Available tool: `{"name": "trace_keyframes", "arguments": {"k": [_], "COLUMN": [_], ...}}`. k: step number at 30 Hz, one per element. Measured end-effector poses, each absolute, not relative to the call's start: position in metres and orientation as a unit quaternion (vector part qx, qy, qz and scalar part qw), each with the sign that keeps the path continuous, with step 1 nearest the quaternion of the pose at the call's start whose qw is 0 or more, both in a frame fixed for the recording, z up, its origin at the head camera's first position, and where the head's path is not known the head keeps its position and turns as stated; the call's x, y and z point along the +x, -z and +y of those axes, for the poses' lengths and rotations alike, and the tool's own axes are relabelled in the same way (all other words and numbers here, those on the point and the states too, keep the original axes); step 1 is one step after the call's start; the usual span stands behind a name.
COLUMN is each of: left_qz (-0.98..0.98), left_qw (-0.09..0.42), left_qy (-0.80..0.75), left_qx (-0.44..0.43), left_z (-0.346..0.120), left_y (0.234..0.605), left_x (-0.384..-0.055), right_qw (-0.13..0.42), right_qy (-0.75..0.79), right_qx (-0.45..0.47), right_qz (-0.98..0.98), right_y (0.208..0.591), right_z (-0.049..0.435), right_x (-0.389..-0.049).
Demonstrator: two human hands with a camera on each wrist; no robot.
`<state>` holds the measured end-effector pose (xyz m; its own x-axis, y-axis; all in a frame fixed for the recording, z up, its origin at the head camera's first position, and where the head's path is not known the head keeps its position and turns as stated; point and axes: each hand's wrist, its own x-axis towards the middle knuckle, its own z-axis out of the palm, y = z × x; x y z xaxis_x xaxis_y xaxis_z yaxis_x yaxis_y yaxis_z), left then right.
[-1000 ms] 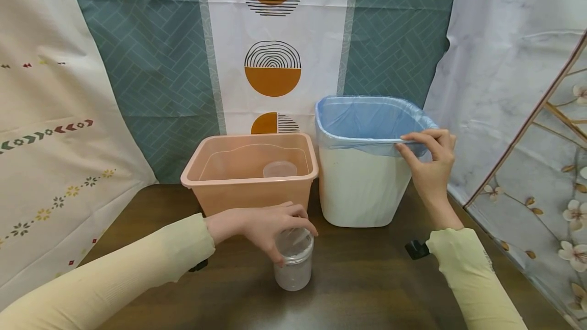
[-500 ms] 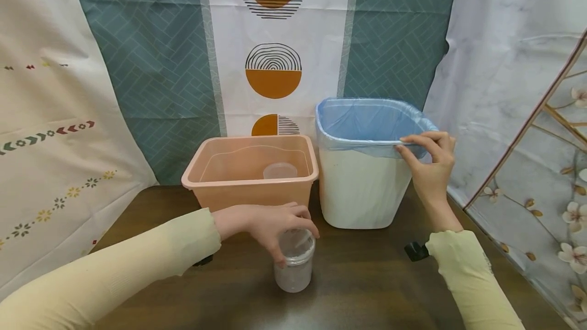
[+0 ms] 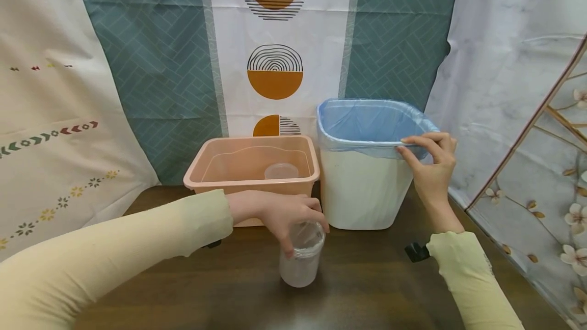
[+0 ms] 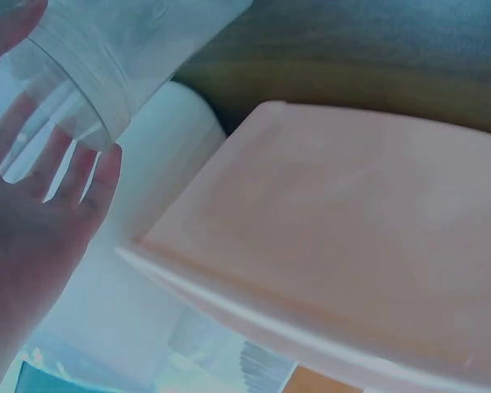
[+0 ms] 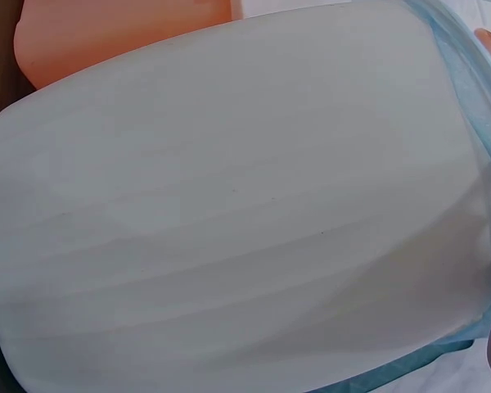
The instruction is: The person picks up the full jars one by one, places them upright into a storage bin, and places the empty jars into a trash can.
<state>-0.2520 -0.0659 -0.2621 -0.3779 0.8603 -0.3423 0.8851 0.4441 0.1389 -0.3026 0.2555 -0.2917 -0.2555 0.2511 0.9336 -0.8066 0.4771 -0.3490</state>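
My left hand (image 3: 293, 215) grips a clear plastic jar (image 3: 300, 266) around its upper part, fingers on the far side and thumb on the near side. In the left wrist view the jar (image 4: 139, 49) is tilted, with fingers spread along its rim. My right hand (image 3: 433, 159) pinches the front right rim of a white bin (image 3: 362, 187), thumb below and fingertips over the edge. A blue bag liner (image 3: 367, 118) lines the bin and folds over its rim. In the right wrist view the bin's wall (image 5: 229, 205) fills most of the frame.
A peach plastic tub (image 3: 257, 185) stands left of the bin, behind the jar, with a clear round container (image 3: 281, 170) inside. Both rest on a dark wooden table (image 3: 367, 279). Patterned cloths (image 3: 165, 65) hang behind and at both sides.
My left hand has moved slightly right and up in the head view, carrying the jar, which now tilts a little. My right hand stays at the bin's rim.
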Motion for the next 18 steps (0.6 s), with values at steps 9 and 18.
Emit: {"name": "trace_keyframes", "arguments": {"k": [9, 18], "left_qz": [0.849, 0.858], "left_qw": [0.175, 0.214], "left_qy": [0.045, 0.028], "left_qx": [0.497, 0.466], "left_z": [-0.059, -0.061], "left_y": [0.232, 0.201], "left_x": [-0.259, -0.267], "right_qw": [0.567, 0.570], "right_qy": [-0.461, -0.461], "right_qx": [0.219, 0.221], "right_qz": [-0.646, -0.644], "right_y": [0.291, 0.287], "right_z": [0.256, 0.252], "right_x": [-0.301, -0.297]}}
